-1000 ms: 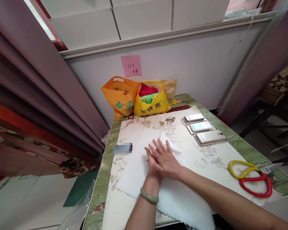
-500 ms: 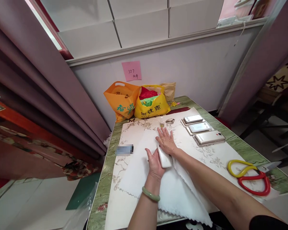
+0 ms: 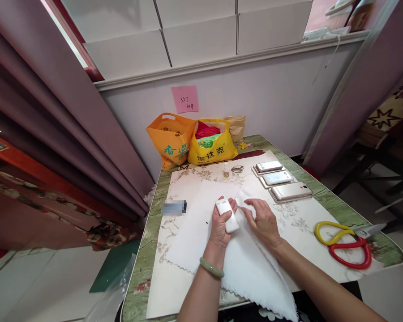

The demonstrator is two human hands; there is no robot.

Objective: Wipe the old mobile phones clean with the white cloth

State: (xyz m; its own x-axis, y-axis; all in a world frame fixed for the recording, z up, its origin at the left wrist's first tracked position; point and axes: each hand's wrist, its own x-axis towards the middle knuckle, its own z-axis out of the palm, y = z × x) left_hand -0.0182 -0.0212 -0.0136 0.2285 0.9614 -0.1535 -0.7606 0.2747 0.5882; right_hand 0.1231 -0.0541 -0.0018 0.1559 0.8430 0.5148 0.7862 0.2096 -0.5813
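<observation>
My left hand [image 3: 219, 227] is wrapped round a white mobile phone [image 3: 233, 222], its thumb across the phone's face and fingertips along the far edge. Just to the right, my right hand [image 3: 263, 222] has thumb and forefinger pinched on a raised fold of the white cloth [image 3: 191, 237]. The cloth, with its scalloped edge, spreads under both hands and hangs over the table's front edge. A tiny black speck [image 3: 207, 222] lies on it, left of my left hand.
Three phones on cases, the nearest a gold phone [image 3: 290, 191], line the right side. Large scissors [image 3: 347, 241] lie front right. A small bottle [image 3: 226, 170] and glasses [image 3: 237, 169] sit behind the cloth. An orange bag [image 3: 171, 138] and yellow bag [image 3: 213, 150] stand at the back.
My right hand has come off the phone, moved right and taken a fold of the cloth. My left fingers have closed round the phone, which is now more fully visible.
</observation>
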